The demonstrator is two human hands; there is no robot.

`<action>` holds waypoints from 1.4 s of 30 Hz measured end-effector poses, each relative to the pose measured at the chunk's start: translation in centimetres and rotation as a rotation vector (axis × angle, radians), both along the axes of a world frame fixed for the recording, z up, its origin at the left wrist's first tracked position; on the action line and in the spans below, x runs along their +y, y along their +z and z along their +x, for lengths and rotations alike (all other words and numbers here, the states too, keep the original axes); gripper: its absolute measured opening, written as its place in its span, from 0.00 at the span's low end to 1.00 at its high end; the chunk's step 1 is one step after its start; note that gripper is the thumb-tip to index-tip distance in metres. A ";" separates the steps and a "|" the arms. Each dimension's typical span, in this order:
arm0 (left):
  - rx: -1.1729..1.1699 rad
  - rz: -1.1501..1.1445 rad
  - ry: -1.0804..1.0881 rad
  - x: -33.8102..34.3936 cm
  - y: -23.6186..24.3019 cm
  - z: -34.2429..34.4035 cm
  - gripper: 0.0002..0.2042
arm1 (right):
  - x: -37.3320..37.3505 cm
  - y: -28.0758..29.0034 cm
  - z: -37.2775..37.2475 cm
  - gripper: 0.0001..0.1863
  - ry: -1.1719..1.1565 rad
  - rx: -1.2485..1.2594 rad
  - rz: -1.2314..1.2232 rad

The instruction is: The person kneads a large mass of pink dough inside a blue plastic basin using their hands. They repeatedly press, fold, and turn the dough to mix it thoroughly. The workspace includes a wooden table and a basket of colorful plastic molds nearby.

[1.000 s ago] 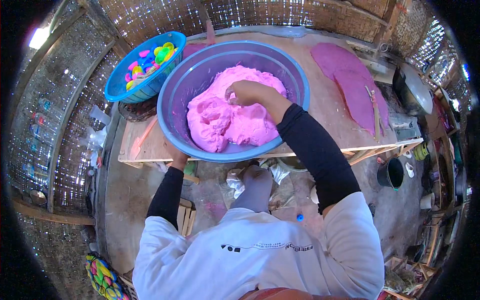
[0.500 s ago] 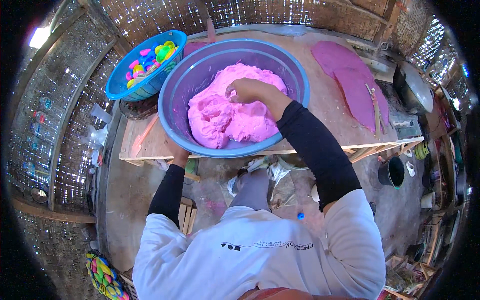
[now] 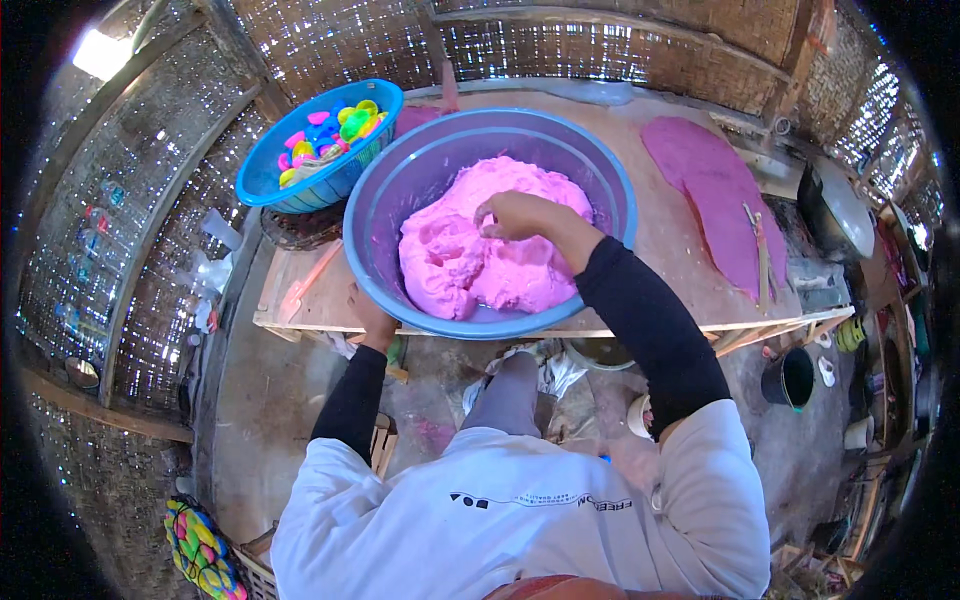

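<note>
A wide blue-purple plastic tub holds a lumpy mass of bright pink dough. My right hand is curled over the dough, its fingertips bent down at the surface; whether anything is pinched in them is unclear. Below the tub's left side, my left hand holds the outer wall, with some fingers hidden under the rim.
A blue basket of colourful plastic pieces stands back left. On the wooden table lie pink sheets with sticks on them and a pink tool. A pot sits at right, a dark bucket on the floor.
The whole view has shifted, so tub, table and basket appear lower and slightly rightward. Both hands keep nearly the same places on the tub and dough.
</note>
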State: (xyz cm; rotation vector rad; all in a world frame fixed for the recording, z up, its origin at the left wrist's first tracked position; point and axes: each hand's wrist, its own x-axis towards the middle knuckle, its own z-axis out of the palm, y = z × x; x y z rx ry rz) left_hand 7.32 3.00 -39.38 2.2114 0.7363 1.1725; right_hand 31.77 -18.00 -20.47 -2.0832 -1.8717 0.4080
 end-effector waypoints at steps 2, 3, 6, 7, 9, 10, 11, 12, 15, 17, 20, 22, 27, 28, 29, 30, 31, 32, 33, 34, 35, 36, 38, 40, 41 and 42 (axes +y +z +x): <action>0.009 -0.008 0.009 -0.9 1.1 0.0 0.20 | 0.1 -0.1 -0.5 0.16 0.003 -0.004 -0.021; -0.026 -0.054 0.008 -0.8 1.4 -0.2 0.21 | 0.2 0.5 -0.8 0.16 0.005 -0.035 -0.038; -0.139 -0.177 -0.007 0.4 0.2 -0.5 0.22 | 0.3 1.1 -2.1 0.22 0.069 -0.101 -0.160; -0.161 -0.210 -0.018 0.7 -0.1 -0.7 0.23 | 0.3 1.4 -2.7 0.28 0.124 -0.119 -0.235; -0.215 -0.269 -0.044 1.2 -0.6 -0.7 0.23 | -1.1 1.7 -4.0 0.44 0.330 -0.322 -0.240; -0.224 -0.319 -0.081 1.3 -0.9 0.0 0.23 | -2.5 0.8 -3.9 0.49 0.333 -0.398 -0.149; -0.130 -0.251 -0.051 0.5 -0.1 0.3 0.23 | -3.1 -0.8 -3.7 0.54 0.349 -0.456 -0.061; -0.037 -0.176 -0.011 -0.2 0.9 0.2 0.23 | -2.5 -1.6 -3.7 0.53 0.349 -0.427 -0.037; 0.338 0.115 0.144 -2.8 5.3 -0.7 0.23 | -0.1 -3.6 -3.9 0.49 0.355 -0.342 -0.032; 0.322 0.101 0.117 -3.0 5.7 -0.6 0.23 | 1.5 -4.1 -3.9 0.46 0.359 -0.315 -0.108; 0.204 0.023 0.101 -2.3 3.9 -1.7 0.22 | 4.2 -5.3 -4.2 0.17 0.310 -0.220 -0.098; 0.024 -0.168 0.044 -2.6 4.6 -1.8 0.23 | 5.9 -6.1 -3.9 0.10 0.312 -0.208 -0.074; -0.616 -0.867 -0.148 -6.0 10.3 -0.9 0.27 | 8.2 -7.3 -2.9 0.08 0.378 -0.312 -0.007; -0.795 -1.077 -0.190 -7.5 12.3 -0.8 0.28 | 8.4 -7.2 -2.9 0.08 0.384 -0.307 -0.015; -0.668 -0.851 -0.136 -9.7 13.6 -0.9 0.29 | 8.3 -7.1 -2.9 0.08 0.388 -0.300 -0.030; -0.540 -0.622 -0.084 -12.2 14.4 -1.1 0.29 | 8.4 -7.0 -2.8 0.08 0.392 -0.295 -0.042; -0.410 -0.397 -0.042 -13.9 15.2 -1.0 0.31 | 8.5 -7.3 -2.5 0.09 0.385 -0.309 -0.054; -0.512 -0.534 -0.190 -14.7 15.8 -1.0 0.35 | 8.7 -7.8 -2.5 0.09 0.377 -0.318 -0.066; -0.592 -0.623 -0.171 -15.3 16.5 -0.7 0.36 | 8.8 -7.5 -2.7 0.10 0.374 -0.326 -0.072; -0.671 -0.713 -0.154 -15.8 17.2 0.0 0.36 | 8.6 -7.1 -2.7 0.11 0.384 -0.330 -0.087; -0.748 -0.804 -0.136 -16.2 17.6 0.7 0.37 | 8.4 -6.7 -2.7 0.12 0.393 -0.333 -0.102; -0.778 -0.794 -0.152 -16.4 17.7 1.1 0.37 | 8.2 -6.2 -2.7 0.13 0.401 -0.340 -0.116; -0.836 -0.776 -0.184 -16.3 17.8 2.1 0.36 | 8.6 -5.4 -1.6 0.16 0.398 -0.333 -0.127; -0.784 -0.765 -0.198 -15.9 17.3 3.5 0.36 | 9.0 -5.1 -0.2 0.20 0.398 -0.363 -0.197; -0.758 -0.759 -0.205 -15.4 17.0 4.1 0.36 | 9.1 -4.8 0.5 0.20 0.407 -0.369 -0.205; -0.734 -0.723 -0.201 -14.6 16.4 5.1 0.35 | 9.4 -4.2 1.6 0.19 0.421 -0.390 -0.212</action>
